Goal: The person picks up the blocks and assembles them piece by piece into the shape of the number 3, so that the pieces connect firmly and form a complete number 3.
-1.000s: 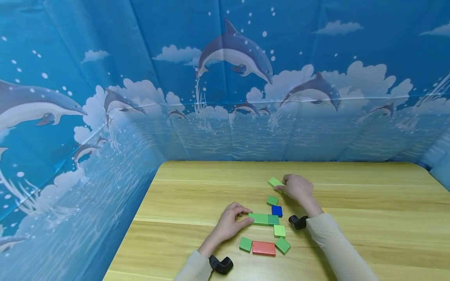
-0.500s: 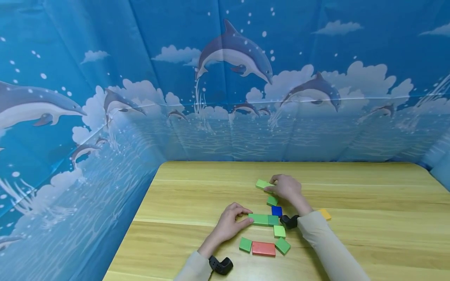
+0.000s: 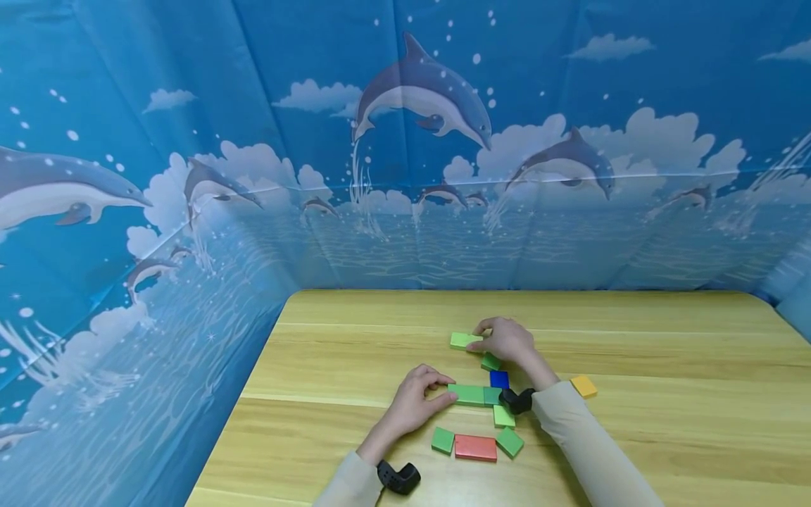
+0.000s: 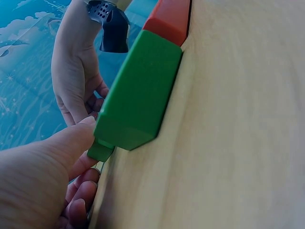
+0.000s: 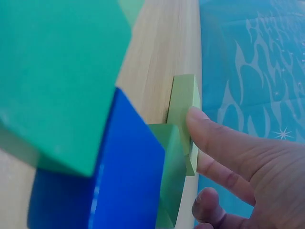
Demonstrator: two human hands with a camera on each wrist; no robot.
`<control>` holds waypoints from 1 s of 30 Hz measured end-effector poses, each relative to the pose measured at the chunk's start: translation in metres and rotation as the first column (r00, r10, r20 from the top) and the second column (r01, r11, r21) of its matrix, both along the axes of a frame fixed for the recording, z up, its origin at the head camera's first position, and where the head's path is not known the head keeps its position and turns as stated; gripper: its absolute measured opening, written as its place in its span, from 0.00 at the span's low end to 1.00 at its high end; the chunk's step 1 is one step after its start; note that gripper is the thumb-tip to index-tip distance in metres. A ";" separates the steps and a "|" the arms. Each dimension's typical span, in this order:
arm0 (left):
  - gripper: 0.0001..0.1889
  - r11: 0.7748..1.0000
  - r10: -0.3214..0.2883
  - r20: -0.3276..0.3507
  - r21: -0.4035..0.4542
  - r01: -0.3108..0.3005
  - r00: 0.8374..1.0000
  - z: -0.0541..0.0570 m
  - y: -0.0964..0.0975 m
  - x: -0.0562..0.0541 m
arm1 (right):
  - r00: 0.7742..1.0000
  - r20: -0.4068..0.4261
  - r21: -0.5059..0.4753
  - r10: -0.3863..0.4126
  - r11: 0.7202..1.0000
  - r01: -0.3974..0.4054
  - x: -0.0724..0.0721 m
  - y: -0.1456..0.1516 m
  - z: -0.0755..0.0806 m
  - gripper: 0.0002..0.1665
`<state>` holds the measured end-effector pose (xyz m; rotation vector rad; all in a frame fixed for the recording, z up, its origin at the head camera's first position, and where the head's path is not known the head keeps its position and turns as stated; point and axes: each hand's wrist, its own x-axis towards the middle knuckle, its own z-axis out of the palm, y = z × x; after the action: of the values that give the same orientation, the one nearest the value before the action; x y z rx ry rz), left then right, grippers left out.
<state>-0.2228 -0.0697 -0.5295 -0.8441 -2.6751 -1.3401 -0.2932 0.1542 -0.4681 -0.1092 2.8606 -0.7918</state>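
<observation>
My left hand pinches the left end of a long green block, thumb on its near side. In the left wrist view, only a corner of that block shows behind a nearer green square block. My right hand pinches the right end of a light green block between thumb and fingers. The light green block sits just beyond a green square block, overlapping it in the right wrist view. A blue square block lies between that green square and the darker green one at the long block's right end.
Below, a light green square leads to a green square, a red block and another green square. A yellow block lies by the right sleeve. A dolphin-print curtain borders the table.
My right hand has moved left and slightly nearer with the light green block, which has turned from slanted to nearly straight across. The yellow block has come into view. My left hand stays put.
</observation>
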 end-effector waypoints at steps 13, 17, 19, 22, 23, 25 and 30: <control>0.15 1.000 0.002 -0.013 -0.017 -0.003 1.000 0.002 0.000 0.000 | 0.998 0.016 -0.051 0.059 0.997 -0.058 0.003 0.005 -0.002 0.24; 0.15 1.000 0.004 -0.008 -0.019 -0.004 1.000 0.003 0.000 0.000 | 0.998 0.019 -0.065 0.068 0.996 -0.066 0.003 0.006 -0.004 0.24; 0.15 1.000 0.005 -0.007 -0.020 -0.005 1.000 0.002 0.000 0.000 | 0.997 0.020 -0.069 0.071 0.995 -0.069 0.003 0.007 -0.006 0.24; 0.15 1.000 0.005 -0.009 -0.020 -0.005 1.000 0.002 0.000 0.000 | 0.997 0.022 -0.076 0.072 0.995 -0.070 0.004 0.007 -0.007 0.23; 0.15 1.000 0.004 -0.012 -0.019 -0.005 1.000 0.002 0.000 0.000 | 0.997 0.022 -0.079 0.073 0.994 -0.071 0.004 0.007 -0.007 0.23; 0.14 1.000 0.003 -0.015 -0.018 -0.004 1.000 0.001 0.000 0.000 | 0.997 0.021 -0.085 0.076 0.994 -0.073 0.004 0.007 -0.007 0.23; 0.14 1.000 0.002 -0.022 -0.017 -0.002 1.000 0.001 0.000 0.000 | 0.997 0.020 -0.092 0.077 0.993 -0.075 0.006 0.008 -0.006 0.23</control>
<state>-0.2223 -0.0695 -0.5287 -0.8520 -2.6744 -1.3017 -0.2871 0.1619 -0.4740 -0.2174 2.7799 -0.9019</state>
